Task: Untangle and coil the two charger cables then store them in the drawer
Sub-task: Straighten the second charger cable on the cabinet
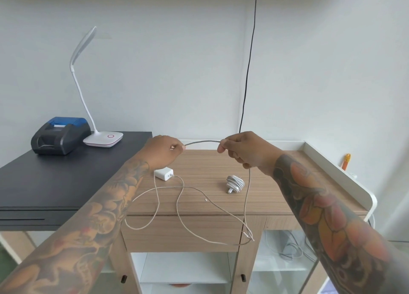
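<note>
Hands pinch the loose cable (202, 141): left hand (162, 153) at its tip, right hand (241, 149) further along; light and limp, it should coil best fed from that end.

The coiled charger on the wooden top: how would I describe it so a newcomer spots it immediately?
Start at the wooden cabinet beside the black desk. On its top, below the right hand, lies the coiled charger, a small white bundle. Unlike the white adapter to its left, whose loose cable trails over the front edge, its cord is wrapped tightly around it.
</note>
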